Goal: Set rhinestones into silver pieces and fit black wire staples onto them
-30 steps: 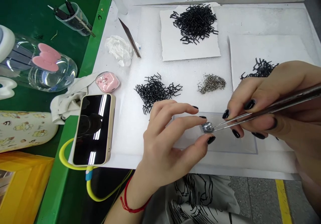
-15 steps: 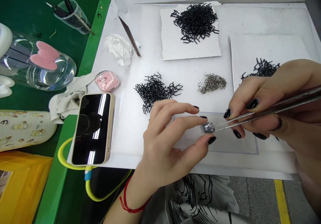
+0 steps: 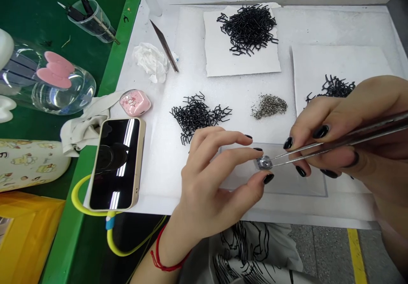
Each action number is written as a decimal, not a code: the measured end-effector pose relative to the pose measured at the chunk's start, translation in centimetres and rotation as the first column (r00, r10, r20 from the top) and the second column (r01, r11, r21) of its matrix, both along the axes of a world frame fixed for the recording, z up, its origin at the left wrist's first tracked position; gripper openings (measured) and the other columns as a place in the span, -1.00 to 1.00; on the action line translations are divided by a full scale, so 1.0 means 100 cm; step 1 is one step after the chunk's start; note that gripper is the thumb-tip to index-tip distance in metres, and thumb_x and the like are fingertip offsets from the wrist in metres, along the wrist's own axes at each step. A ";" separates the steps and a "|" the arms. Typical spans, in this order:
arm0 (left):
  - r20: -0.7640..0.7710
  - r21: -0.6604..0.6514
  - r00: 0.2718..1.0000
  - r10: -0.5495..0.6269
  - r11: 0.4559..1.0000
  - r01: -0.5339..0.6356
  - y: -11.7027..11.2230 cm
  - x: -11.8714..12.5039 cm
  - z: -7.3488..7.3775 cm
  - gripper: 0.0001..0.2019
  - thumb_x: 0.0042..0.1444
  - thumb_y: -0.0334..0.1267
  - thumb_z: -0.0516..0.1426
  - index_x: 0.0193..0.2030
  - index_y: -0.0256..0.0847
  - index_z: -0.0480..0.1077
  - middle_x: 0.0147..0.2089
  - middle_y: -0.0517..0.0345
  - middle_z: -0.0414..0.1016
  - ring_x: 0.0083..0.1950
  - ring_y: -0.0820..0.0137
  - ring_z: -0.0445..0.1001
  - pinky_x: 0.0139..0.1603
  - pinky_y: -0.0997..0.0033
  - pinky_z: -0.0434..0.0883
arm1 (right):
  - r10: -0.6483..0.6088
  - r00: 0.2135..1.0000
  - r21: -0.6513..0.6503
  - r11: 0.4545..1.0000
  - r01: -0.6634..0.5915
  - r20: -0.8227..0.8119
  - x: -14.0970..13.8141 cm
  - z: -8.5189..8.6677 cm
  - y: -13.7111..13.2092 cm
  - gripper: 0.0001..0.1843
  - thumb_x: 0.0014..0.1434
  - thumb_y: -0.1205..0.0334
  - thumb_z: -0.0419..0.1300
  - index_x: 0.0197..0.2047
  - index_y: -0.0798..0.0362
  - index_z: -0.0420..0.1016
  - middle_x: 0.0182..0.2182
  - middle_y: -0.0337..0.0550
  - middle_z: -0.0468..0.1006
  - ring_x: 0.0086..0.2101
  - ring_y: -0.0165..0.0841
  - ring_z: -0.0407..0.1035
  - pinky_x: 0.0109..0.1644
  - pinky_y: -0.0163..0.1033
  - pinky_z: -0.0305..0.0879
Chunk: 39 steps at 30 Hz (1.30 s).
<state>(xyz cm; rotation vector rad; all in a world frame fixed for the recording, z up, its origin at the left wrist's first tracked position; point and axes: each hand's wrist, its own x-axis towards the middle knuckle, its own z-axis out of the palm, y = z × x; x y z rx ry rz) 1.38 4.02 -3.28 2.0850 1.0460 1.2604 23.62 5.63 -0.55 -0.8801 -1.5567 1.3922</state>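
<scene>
My left hand (image 3: 216, 178) pinches a small round silvery part (image 3: 264, 162) between thumb and forefinger, just above a clear plastic sheet (image 3: 306, 184) on the white foam mat (image 3: 191, 84). My right hand (image 3: 353, 135) is closed on metal tweezers (image 3: 338, 143), whose tips touch the silvery part. A pile of black bent clips (image 3: 197, 114) lies just beyond my left hand. A small heap of tiny grey metal bits (image 3: 269, 105) sits behind the part. Another pile of black clips (image 3: 333, 86) is partly hidden by my right hand.
A larger heap of black clips (image 3: 248, 27) rests on a white square at the back. A phone (image 3: 117, 163) with a yellow cable, a pink earbud case (image 3: 135, 102), crumpled tissue (image 3: 151, 61), a blade-like tool (image 3: 164, 46), a clear bottle (image 3: 51, 84) and a cup of tools (image 3: 91, 18) lie left.
Both hands stay almost still, holding the part and tweezers; the view has only drifted slightly.
</scene>
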 end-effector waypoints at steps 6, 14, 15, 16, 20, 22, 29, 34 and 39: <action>-0.003 -0.001 1.000 0.000 1.000 0.000 -0.001 0.000 0.000 -0.89 0.14 -0.40 0.28 -0.18 -0.33 0.52 -0.13 -0.07 0.52 -0.08 0.25 0.44 0.00 0.10 0.41 | 0.027 0.999 0.040 0.999 -0.028 0.024 0.001 0.001 0.002 -0.87 0.23 0.31 0.34 -0.17 -0.04 0.48 -0.28 -0.12 0.59 -0.35 -0.33 0.54 -0.54 -0.30 0.43; -0.004 -0.003 1.000 0.007 1.000 -0.007 -0.001 -0.001 0.000 -0.90 0.14 -0.40 0.28 -0.19 -0.33 0.51 -0.13 -0.05 0.51 -0.08 0.27 0.43 0.00 0.15 0.40 | 0.049 0.998 0.049 0.998 -0.051 0.029 -0.002 0.003 0.003 -0.89 0.26 0.35 0.29 -0.19 -0.03 0.46 -0.27 -0.13 0.57 -0.29 -0.36 0.53 -0.49 -0.33 0.41; -0.008 -0.006 1.000 0.008 1.000 -0.008 -0.001 -0.001 0.000 -0.90 0.14 -0.40 0.28 -0.19 -0.33 0.51 -0.14 -0.04 0.51 -0.08 0.28 0.43 0.01 0.15 0.40 | 0.051 0.998 0.041 0.998 -0.052 0.026 -0.003 0.004 0.003 -0.90 0.26 0.35 0.29 -0.21 -0.03 0.46 -0.27 -0.14 0.56 -0.26 -0.36 0.53 -0.49 -0.35 0.40; -0.011 -0.012 1.000 0.008 1.000 -0.008 -0.002 -0.001 0.000 -0.90 0.14 -0.40 0.27 -0.19 -0.33 0.51 -0.14 -0.04 0.51 -0.07 0.28 0.43 0.02 0.16 0.40 | 0.056 0.998 0.031 0.998 -0.057 0.025 -0.003 0.005 0.003 -0.90 0.27 0.34 0.29 -0.21 -0.03 0.45 -0.27 -0.15 0.55 -0.24 -0.35 0.53 -0.48 -0.36 0.40; -0.010 -0.018 1.000 0.006 1.000 -0.006 -0.002 0.000 0.000 -0.89 0.14 -0.41 0.27 -0.18 -0.32 0.50 -0.12 -0.03 0.50 -0.05 0.29 0.42 0.04 0.17 0.39 | 0.050 0.999 0.000 0.999 -0.050 0.021 -0.003 0.008 0.002 -0.88 0.26 0.35 0.28 -0.21 -0.07 0.46 -0.27 -0.17 0.56 -0.27 -0.37 0.53 -0.41 -0.37 0.46; -0.011 -0.019 1.000 0.008 1.000 -0.008 -0.001 0.000 0.000 -0.89 0.15 -0.41 0.26 -0.17 -0.30 0.50 -0.12 -0.02 0.50 -0.06 0.29 0.41 0.03 0.17 0.39 | 0.042 0.999 -0.009 0.999 -0.042 0.027 -0.003 0.008 0.002 -0.88 0.25 0.34 0.29 -0.22 -0.08 0.47 -0.27 -0.19 0.56 -0.33 -0.39 0.52 -0.39 -0.35 0.48; -0.022 -0.024 1.000 0.006 1.000 -0.007 -0.002 -0.001 0.001 -0.90 0.14 -0.41 0.26 -0.18 -0.31 0.50 -0.12 -0.01 0.50 -0.06 0.30 0.40 0.03 0.19 0.38 | 0.054 0.998 -0.044 0.998 -0.052 0.025 -0.004 0.008 0.002 -0.90 0.25 0.30 0.29 -0.22 -0.12 0.49 -0.28 -0.21 0.56 -0.41 -0.42 0.48 -0.43 -0.32 0.44; -0.016 -0.034 1.000 0.006 0.999 -0.006 -0.003 -0.001 0.001 -0.89 0.15 -0.41 0.25 -0.17 -0.31 0.50 -0.10 -0.03 0.49 -0.06 0.27 0.39 0.01 0.18 0.37 | 0.064 0.998 -0.039 0.997 -0.063 0.022 -0.003 0.008 0.002 -0.91 0.28 0.27 0.28 -0.20 -0.13 0.46 -0.29 -0.23 0.54 -0.40 -0.45 0.47 -0.39 -0.35 0.45; -0.019 -0.037 1.000 0.008 0.999 -0.008 -0.003 -0.002 0.000 -0.89 0.15 -0.40 0.26 -0.16 -0.30 0.50 -0.10 -0.02 0.49 -0.05 0.28 0.38 0.02 0.19 0.37 | 0.070 0.997 -0.060 0.996 -0.068 0.033 -0.005 0.007 0.001 -0.92 0.29 0.26 0.27 -0.17 -0.14 0.47 -0.28 -0.22 0.54 -0.37 -0.45 0.48 -0.32 -0.36 0.47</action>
